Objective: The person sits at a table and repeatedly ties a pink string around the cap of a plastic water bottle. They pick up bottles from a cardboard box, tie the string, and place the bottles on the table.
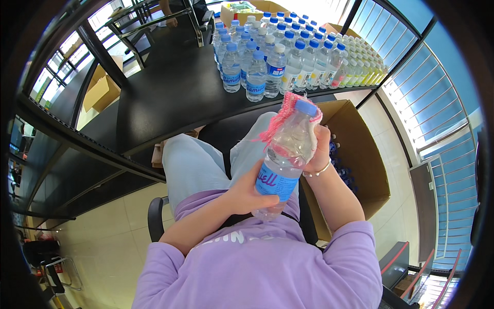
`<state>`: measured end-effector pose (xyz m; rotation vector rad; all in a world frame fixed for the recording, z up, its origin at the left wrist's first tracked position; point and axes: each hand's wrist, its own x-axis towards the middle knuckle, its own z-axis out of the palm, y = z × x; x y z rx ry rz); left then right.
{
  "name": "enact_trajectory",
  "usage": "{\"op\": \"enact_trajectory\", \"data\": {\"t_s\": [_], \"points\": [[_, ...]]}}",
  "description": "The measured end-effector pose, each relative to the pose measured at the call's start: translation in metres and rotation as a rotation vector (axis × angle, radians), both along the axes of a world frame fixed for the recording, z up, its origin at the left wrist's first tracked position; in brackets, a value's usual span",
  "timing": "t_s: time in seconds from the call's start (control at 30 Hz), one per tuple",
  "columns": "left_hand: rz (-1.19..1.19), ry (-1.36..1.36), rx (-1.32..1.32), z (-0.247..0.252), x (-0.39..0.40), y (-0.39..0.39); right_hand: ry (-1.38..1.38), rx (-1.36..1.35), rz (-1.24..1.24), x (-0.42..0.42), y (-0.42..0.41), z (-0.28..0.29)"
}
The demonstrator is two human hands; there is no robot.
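A clear plastic bottle [281,154] with a blue cap and a blue label slants over my lap. My left hand [247,191] grips it around the lower half, thumb across the label. Behind the bottle's shoulder, my right hand [320,148] presses a pink and white cloth [285,115] against it. The cloth wraps round the back of the neck, and its pink fringe hangs on the left side. Most of my right fingers are hidden behind the bottle and cloth.
On the black table [166,100] ahead stand many capped water bottles [254,77], with smaller green-yellow bottles [359,65] to the right. An open cardboard box [355,143] holding bottles is by my right side. A chair armrest [155,218] is at my left. Part of a person [170,15] shows far off.
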<state>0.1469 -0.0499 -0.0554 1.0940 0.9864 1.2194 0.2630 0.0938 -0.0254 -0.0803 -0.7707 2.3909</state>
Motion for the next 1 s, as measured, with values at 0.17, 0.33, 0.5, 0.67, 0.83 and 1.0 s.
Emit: {"op": "enact_trajectory", "data": {"t_s": [0.17,0.33,0.5,0.67,0.83,1.0], "points": [[-0.156,-0.291,-0.011,-0.011,-0.002,0.004,0.001,0.031,0.044,-0.001,0.002,0.0],[0.008,-0.079,0.013,-0.01,0.006,0.005,-0.013,-0.002,0.052,0.004,0.014,-0.002],[0.16,-0.006,-0.005,-0.007,0.007,0.008,-0.086,0.078,-0.097,0.003,0.016,0.012],[0.424,0.41,0.154,-0.003,0.009,0.004,-0.073,0.073,-0.212,0.002,0.017,0.009],[0.469,0.585,0.443,-0.003,0.006,0.008,-0.092,0.129,-0.309,0.004,0.012,0.006],[0.485,0.603,0.475,0.001,0.003,0.01,-0.111,0.143,-0.338,0.006,0.01,0.003]]}}
